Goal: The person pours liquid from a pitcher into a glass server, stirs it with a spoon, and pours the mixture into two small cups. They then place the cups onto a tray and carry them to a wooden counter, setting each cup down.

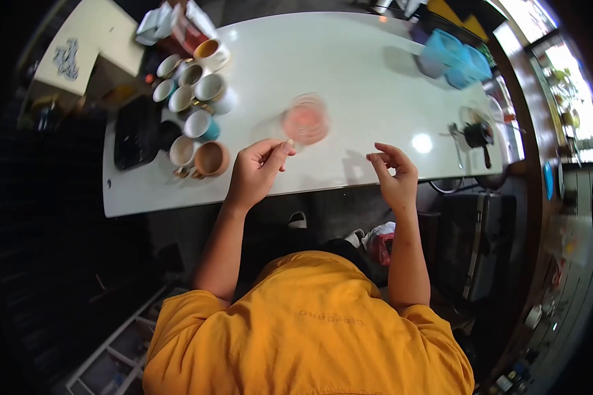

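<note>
A pink glass vessel [306, 118], blurred, stands on the white table in front of me. My left hand [260, 164] is at its near left edge, thumb and forefinger pinched together. A small pale bit shows at those fingertips, too blurred to name. To the right, my right hand [396, 176] hovers over the table's near edge. Its fingers are curved, with a small gap between thumb and forefinger and nothing visible in them. A brown mug [211, 158] is the closest cup to my left hand.
Several mugs and cups [201, 125] crowd the left side of the white table [323, 52], beside a black tray [137, 135]. Blue translucent containers [456, 58] stand at the far right. A small dark pot [479, 135] and a spoon [456, 141] lie at the right end.
</note>
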A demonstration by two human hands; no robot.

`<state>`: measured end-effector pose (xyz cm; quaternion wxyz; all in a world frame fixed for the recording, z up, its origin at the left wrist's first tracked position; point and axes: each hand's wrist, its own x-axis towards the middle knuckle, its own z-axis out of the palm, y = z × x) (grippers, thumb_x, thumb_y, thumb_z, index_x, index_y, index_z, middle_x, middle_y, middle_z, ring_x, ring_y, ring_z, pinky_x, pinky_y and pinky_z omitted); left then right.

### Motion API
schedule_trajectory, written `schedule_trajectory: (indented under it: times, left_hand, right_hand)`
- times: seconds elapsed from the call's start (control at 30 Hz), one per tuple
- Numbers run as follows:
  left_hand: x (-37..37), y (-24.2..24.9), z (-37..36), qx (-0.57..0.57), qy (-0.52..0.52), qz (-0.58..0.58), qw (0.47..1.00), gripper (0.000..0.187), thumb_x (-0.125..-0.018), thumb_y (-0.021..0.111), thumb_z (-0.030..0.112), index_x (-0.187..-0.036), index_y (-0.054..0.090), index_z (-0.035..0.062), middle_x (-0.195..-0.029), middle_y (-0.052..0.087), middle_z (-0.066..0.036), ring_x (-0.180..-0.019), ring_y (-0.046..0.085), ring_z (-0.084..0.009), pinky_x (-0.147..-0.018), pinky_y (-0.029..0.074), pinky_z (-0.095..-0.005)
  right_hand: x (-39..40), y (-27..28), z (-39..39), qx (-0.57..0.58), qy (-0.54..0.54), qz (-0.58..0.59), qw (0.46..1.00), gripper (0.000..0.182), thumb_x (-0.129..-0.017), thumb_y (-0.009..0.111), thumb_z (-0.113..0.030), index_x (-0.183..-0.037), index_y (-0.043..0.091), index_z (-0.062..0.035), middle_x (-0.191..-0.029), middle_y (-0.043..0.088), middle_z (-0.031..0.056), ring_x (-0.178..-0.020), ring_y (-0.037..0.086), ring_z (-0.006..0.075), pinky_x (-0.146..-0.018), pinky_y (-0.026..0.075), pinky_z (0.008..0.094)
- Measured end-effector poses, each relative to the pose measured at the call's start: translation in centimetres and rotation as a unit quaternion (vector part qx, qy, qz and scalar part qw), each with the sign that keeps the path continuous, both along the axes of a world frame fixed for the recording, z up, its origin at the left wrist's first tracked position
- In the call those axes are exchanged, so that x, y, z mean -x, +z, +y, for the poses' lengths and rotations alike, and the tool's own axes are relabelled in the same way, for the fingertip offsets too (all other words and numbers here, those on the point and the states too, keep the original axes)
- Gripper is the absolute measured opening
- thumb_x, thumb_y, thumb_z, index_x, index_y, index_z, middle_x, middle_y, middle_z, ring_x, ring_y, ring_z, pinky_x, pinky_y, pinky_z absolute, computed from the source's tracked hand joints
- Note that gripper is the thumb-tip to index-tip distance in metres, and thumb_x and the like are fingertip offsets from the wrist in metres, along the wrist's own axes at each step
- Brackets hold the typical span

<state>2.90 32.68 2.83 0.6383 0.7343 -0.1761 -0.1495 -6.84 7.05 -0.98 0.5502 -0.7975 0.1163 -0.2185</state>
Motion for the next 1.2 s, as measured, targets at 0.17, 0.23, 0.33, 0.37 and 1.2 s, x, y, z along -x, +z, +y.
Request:
schedule_trajectory:
  times: [0.17,0.23,0.33,0.37,1.2]
  left_hand:
    - [-0.4,-0.5,6.7,0.001,0.063,-0.021,0.998,0.02,-0.094,0.059,0.017,-0.1,0.068,-0.0007,-0.075,0.065,-0.002,-0.065,0.053,-0.005,-0.059,0.042,-0.0197]
    - [-0.1,-1.0,8.4,0.009,0.114,-0.012,0.993,0.023,-0.094,0.059,0.012,-0.113,0.064,0.0009,-0.087,0.067,-0.004,-0.071,0.055,-0.0052,-0.062,0.042,-0.0191]
    - [-0.7,-2.7,10.7,-0.063,0.187,-0.135,0.971,0.039,-0.089,0.063,0.01,-0.126,0.054,0.0005,-0.101,0.065,-0.009,-0.078,0.056,-0.0072,-0.063,0.045,-0.0202]
    - [-1.0,-2.5,11.0,-0.156,0.221,-0.157,0.95,0.049,-0.083,0.069,0.014,-0.128,0.051,0.0024,-0.111,0.062,-0.011,-0.089,0.058,-0.0151,-0.073,0.047,-0.026]
    - [-9.0,-4.8,8.2,-0.477,0.335,-0.172,0.794,0.072,-0.062,0.077,0.05,-0.117,0.056,0.0082,-0.101,0.066,-0.013,-0.112,0.045,-0.0306,-0.091,0.029,-0.0476]
  right_hand:
    - [-4.1,-1.3,6.6,-0.071,0.074,0.14,0.985,0.029,-0.087,0.064,-0.017,-0.109,0.064,0.0024,-0.088,0.07,0.0108,-0.075,0.065,0.0137,-0.065,0.048,0.0253]
    - [-4.7,-1.6,8.4,-0.047,0.074,0.193,0.977,0.038,-0.083,0.07,-0.023,-0.11,0.063,0.0034,-0.093,0.069,0.0147,-0.073,0.065,0.0145,-0.063,0.05,0.0275]
    - [-5.2,-3.1,10.2,-0.074,0.088,0.18,0.977,0.041,-0.083,0.071,-0.024,-0.112,0.062,0.0034,-0.092,0.069,0.013,-0.073,0.065,0.014,-0.063,0.05,0.0276]
    - [-5.3,-2.9,10.6,-0.1,0.107,0.184,0.972,0.045,-0.084,0.07,-0.025,-0.116,0.058,0.0038,-0.09,0.068,0.0091,-0.072,0.065,0.0135,-0.061,0.05,0.028]
    - [-5.6,-5.8,5.9,-0.205,0.143,0.123,0.96,0.023,-0.102,0.041,-0.024,-0.11,0.051,-0.005,-0.101,0.057,0.0034,-0.088,0.06,0.0124,-0.075,0.045,0.0263]
